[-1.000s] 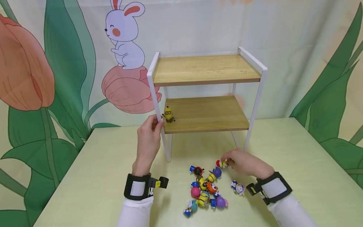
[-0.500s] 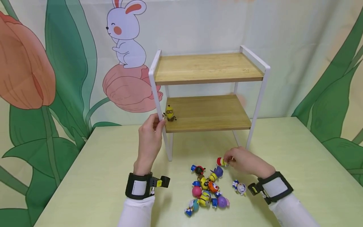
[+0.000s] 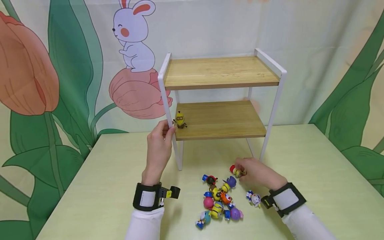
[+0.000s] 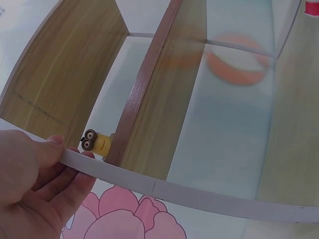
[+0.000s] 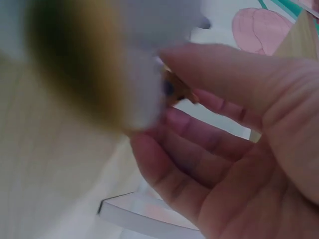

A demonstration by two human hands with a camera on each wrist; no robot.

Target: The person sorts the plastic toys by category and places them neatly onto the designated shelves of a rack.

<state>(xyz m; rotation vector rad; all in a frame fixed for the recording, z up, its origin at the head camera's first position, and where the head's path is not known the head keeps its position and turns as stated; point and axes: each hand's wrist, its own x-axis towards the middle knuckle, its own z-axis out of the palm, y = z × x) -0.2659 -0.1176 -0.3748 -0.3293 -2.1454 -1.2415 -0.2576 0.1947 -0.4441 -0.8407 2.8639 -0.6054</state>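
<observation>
My left hand [image 3: 159, 143] grips the left front post [image 3: 166, 103] of a two-tier shelf, thumb in front, fingers curled behind. Beside that hand a yellow minion figurine [image 3: 180, 120] with brown goggles stands on the lower board; the left wrist view shows its head [image 4: 95, 142] close to my fingertips. My right hand [image 3: 259, 171], low over the table, pinches a small toy figurine [image 3: 235, 171] with a red top and yellow body. Fingers hide part of it; in the right wrist view a brownish bit [image 5: 178, 89] shows between thumb and fingers.
Several toy figurines [image 3: 216, 210] lie in a loose cluster in front of the shelf [image 3: 220, 137]. A white-and-blue figurine [image 3: 255, 199] lies apart, near the right wrist strap [image 3: 289, 200]. A printed curtain [image 3: 210, 26] hangs behind the table [image 3: 105, 186].
The right hand shifts slightly over the red-and-yellow figurine, and more of its yellow body shows now. The left hand keeps its grip on the post. The head view moves a little.
</observation>
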